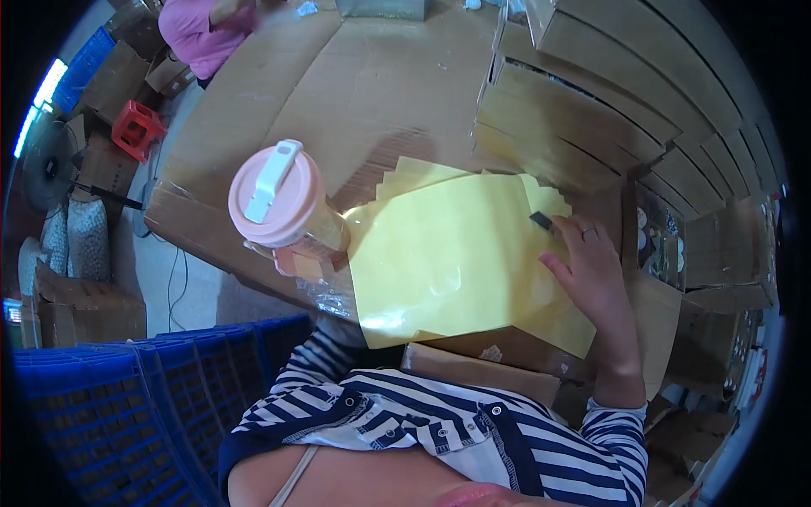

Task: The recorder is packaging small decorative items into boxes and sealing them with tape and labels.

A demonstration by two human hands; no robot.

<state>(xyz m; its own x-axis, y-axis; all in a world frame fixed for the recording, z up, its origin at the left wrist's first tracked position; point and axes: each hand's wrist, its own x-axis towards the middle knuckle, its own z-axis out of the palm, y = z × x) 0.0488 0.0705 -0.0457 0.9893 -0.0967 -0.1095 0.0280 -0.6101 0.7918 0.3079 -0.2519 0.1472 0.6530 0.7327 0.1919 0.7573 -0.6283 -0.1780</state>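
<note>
Head view shows my right hand [594,272] lying flat, gripping nothing, on the yellow sheets [456,262] stacked on the cardboard-covered table [372,76], left hand hidden, stack seemingly barely started.

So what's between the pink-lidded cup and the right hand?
In the head view, glossy yellow sheets fill the stretch from the cup to the right hand, which rests on their right edge.

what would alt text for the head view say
A person's right hand rests on a stack of glossy yellow sheets on a cardboard-covered table, a small dark object at its fingertips. A pink-lidded cup stands left; the left hand is hidden.
</note>
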